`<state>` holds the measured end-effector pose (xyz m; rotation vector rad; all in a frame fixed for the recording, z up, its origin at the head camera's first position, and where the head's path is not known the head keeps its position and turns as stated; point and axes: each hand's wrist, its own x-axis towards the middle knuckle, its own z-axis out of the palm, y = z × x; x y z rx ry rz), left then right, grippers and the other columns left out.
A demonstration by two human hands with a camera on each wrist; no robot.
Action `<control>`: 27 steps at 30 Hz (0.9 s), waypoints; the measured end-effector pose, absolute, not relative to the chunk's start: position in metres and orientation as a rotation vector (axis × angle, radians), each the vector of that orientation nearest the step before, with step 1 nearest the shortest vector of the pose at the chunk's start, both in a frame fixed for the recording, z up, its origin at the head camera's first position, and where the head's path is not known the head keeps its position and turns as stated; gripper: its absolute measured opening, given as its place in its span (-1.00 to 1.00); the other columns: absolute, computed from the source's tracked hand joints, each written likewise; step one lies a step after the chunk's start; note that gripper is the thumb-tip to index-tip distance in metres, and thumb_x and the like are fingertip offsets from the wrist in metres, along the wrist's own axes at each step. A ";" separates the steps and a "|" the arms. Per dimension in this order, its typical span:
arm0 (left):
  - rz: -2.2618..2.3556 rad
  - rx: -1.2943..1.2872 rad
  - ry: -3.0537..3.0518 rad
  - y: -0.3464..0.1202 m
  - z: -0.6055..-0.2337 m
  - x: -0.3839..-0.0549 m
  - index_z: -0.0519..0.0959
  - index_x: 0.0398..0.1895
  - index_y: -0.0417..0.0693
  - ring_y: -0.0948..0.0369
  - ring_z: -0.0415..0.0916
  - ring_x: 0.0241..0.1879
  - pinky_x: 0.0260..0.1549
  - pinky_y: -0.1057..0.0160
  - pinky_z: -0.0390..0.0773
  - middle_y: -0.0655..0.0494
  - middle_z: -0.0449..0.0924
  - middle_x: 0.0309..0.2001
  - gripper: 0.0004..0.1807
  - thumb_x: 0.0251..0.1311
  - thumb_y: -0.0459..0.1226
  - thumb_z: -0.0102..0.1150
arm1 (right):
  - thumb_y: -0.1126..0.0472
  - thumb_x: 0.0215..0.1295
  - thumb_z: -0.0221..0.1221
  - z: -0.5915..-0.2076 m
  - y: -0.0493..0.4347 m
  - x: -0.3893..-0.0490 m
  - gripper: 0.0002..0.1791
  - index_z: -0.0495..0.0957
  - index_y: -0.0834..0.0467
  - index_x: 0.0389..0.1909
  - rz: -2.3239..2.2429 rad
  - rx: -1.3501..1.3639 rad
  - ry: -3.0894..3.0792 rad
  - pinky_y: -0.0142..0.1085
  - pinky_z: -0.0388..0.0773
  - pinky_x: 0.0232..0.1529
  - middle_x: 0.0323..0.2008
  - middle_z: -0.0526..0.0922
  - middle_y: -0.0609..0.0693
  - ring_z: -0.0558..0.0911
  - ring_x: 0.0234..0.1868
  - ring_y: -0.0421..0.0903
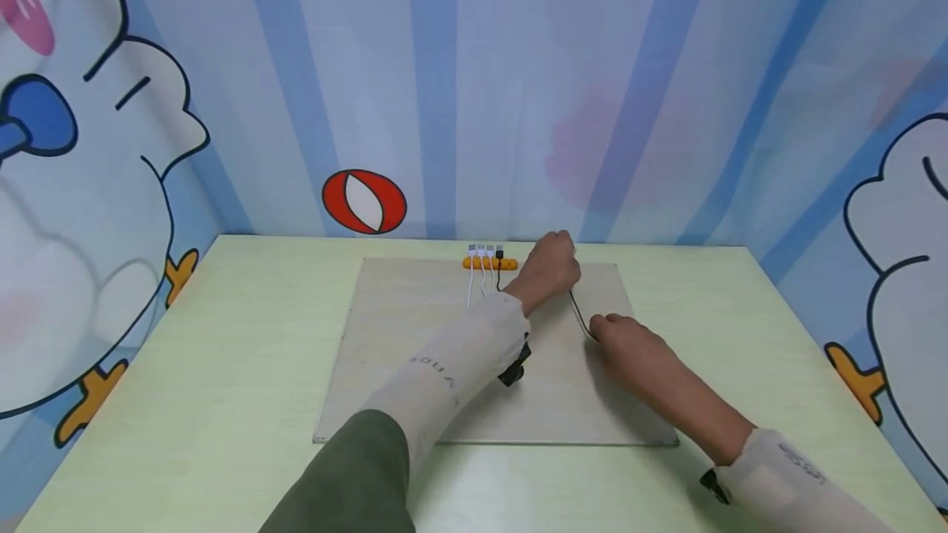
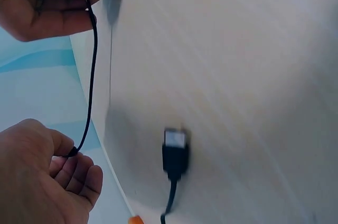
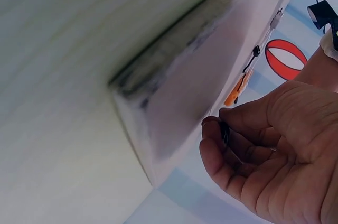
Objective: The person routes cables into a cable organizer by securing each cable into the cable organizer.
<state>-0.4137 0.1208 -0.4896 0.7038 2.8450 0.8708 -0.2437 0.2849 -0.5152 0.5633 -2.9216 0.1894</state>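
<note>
A thin black cable runs between my two hands above the board. My left hand, near the board's far edge, pinches one end part of it. Lower and to the right, my right hand pinches the other part; in the right wrist view a small black piece shows between its thumb and fingers. The cable bows slightly in the left wrist view. An orange cable holder left of my left hand carries several white cables and one black USB plug. Whether that plug belongs to the held cable, I cannot tell.
A pale board lies on the light green table, its raised edge showing in the right wrist view. Behind stands a blue striped backdrop with cartoon prints. A black wrist camera sits on my left sleeve.
</note>
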 end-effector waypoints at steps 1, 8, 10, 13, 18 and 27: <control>0.869 0.697 2.831 0.118 -0.487 -0.414 0.53 -0.07 -0.08 0.13 0.36 -0.31 -0.34 0.17 0.39 0.00 0.53 -0.17 -0.92 0.59 -0.33 0.03 | 0.44 0.47 0.29 -0.514 0.283 -0.244 -0.74 0.48 0.06 -0.34 0.197 0.573 -2.920 -0.22 0.39 -0.48 -0.47 0.53 -0.02 0.42 -0.49 -0.14; 0.823 0.724 2.848 0.098 -0.482 -0.422 0.44 -0.30 0.02 0.22 0.09 -0.52 -0.49 0.22 0.25 0.15 0.26 -0.45 -0.83 0.47 -0.41 0.08 | 0.49 0.39 0.30 -0.492 0.264 -0.235 -0.77 0.58 0.09 -0.33 0.183 0.666 -2.817 -0.12 0.45 -0.45 -0.48 0.57 0.02 0.50 -0.49 -0.10; 0.831 0.729 2.850 0.093 -0.480 -0.421 0.36 -0.38 0.05 0.22 -0.01 -0.55 -0.50 0.22 0.19 0.18 0.16 -0.51 -0.75 0.44 -0.44 0.07 | 0.52 0.33 0.32 -0.481 0.254 -0.229 -0.77 0.59 0.12 -0.33 0.177 0.685 -2.806 -0.10 0.48 -0.44 -0.48 0.57 0.04 0.53 -0.48 -0.07; 0.800 0.691 2.882 0.085 -0.468 -0.409 0.30 -0.41 0.05 0.21 -0.08 -0.54 -0.47 0.19 0.15 0.18 0.09 -0.54 -0.71 0.42 -0.45 0.06 | 0.56 0.27 0.32 -0.478 0.246 -0.229 -0.78 0.60 0.17 -0.32 0.174 0.712 -2.802 -0.10 0.49 -0.43 -0.46 0.57 0.08 0.55 -0.47 -0.03; 0.857 0.664 2.858 0.071 -0.469 -0.412 0.35 -0.30 0.08 0.20 -0.03 -0.48 -0.45 0.18 0.16 0.18 0.18 -0.45 -0.78 0.46 -0.42 0.06 | 0.59 0.24 0.32 -0.453 0.223 -0.217 -0.76 0.66 0.22 -0.21 0.167 0.704 -2.867 -0.09 0.55 -0.39 -0.41 0.60 0.09 0.63 -0.41 -0.01; 0.906 0.711 2.849 0.048 -0.455 -0.401 0.55 -0.07 0.06 0.13 0.33 -0.29 -0.06 0.09 0.41 0.11 0.60 -0.21 -0.85 0.54 -0.38 0.03 | 0.58 0.27 0.38 -0.412 0.189 -0.197 -0.69 0.72 0.33 0.01 0.089 0.676 -2.998 -0.15 0.66 -0.29 -0.24 0.72 0.19 0.77 -0.23 0.08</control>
